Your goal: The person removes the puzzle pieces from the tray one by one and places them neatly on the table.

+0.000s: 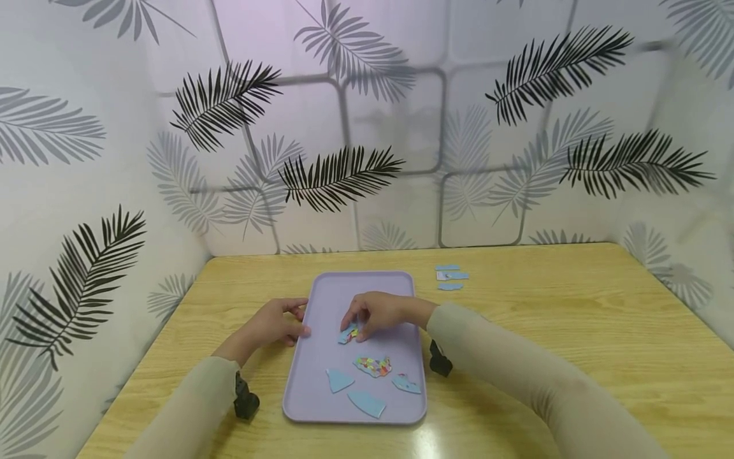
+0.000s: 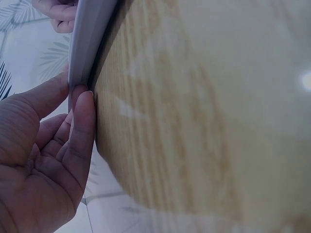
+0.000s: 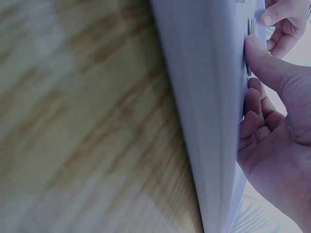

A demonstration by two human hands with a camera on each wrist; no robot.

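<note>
A lavender tray (image 1: 329,299) lies on the wooden table, holding several thin, irregular light-blue puzzle pieces. My left hand (image 1: 275,324) grips the tray's left edge, its thumb over the rim and fingers against the outer side. Inside the tray, my right hand (image 1: 378,313) pinches a blue puzzle piece with coloured patches (image 1: 347,335) between thumb and fingertips, low over the tray's floor. Nearer the front lie a multicoloured piece (image 1: 374,366), two plain blue pieces, one a triangle (image 1: 339,380) and one curved (image 1: 367,404), and a patterned piece (image 1: 406,384) by the right rim.
Beyond the tray's far right corner, several narrow blue pieces (image 1: 452,276) lie on the table (image 1: 539,306). A wall with leaf patterns (image 1: 367,217) rises behind the table's back edge. The tray's raised side (image 3: 199,97) runs below my right hand in the right wrist view.
</note>
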